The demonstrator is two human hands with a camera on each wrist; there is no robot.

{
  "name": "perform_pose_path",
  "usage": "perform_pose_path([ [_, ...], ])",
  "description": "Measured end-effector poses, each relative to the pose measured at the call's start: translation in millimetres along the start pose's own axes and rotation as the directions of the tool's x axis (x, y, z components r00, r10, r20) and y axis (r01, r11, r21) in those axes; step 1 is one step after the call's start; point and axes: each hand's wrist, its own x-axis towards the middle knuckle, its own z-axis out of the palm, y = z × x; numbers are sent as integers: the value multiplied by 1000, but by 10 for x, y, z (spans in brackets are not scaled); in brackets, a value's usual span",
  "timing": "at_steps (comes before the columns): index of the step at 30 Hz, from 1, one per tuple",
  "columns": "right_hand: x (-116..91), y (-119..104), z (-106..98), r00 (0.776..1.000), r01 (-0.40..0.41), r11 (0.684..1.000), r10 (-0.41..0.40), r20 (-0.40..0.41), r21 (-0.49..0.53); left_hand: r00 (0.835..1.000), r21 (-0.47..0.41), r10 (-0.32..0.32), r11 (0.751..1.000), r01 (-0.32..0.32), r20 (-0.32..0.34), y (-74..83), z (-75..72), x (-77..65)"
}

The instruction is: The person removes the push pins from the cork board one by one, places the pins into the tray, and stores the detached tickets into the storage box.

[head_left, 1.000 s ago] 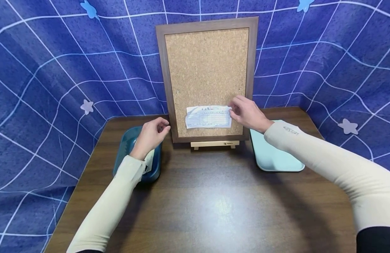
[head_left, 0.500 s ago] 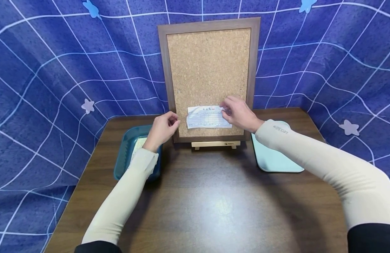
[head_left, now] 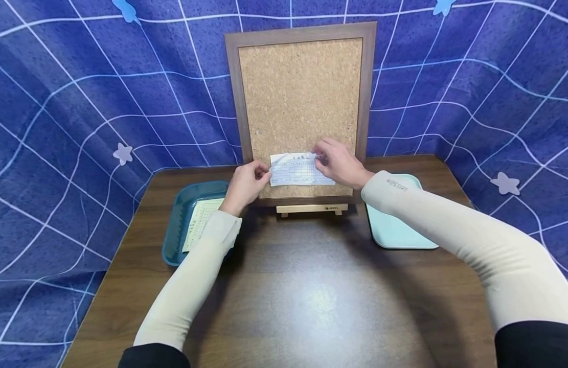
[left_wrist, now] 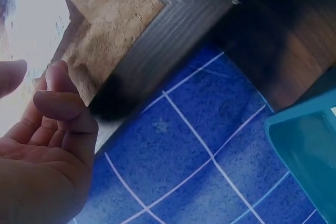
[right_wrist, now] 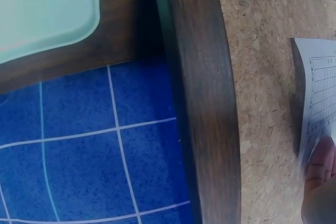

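A printed paper form (head_left: 293, 171) with a blue table grid lies against the lower part of a framed corkboard (head_left: 302, 92). My left hand (head_left: 248, 184) pinches the form's left edge between thumb and index finger. In the left wrist view, the thumb (left_wrist: 58, 103) lies close to the index fingertip beside that paper edge. My right hand (head_left: 341, 162) is at the form's top edge, right of its middle, with bent fingers. A right finger (right_wrist: 320, 158) overlaps the printed face in the right wrist view. I cannot tell whether the right hand grips anything.
A dark teal tray (head_left: 171, 240) with a yellowish printed paper (head_left: 202, 220) stands on the left. A light turquoise tray (head_left: 403, 232) is on the right, partly under my right sleeve. A small wooden stand (head_left: 312, 209) supports the board on the brown table (head_left: 288, 286).
My left hand has moved right from over the teal tray to the form's left edge. My right hand has slid left along the form's top. The form's curled left side looks flatter.
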Motion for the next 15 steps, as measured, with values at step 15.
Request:
perform_pose_path([
  [15,98,-99,113,1000,-16,1000,16,3,-13,999,24,41,999,-42,9,48,51,38],
])
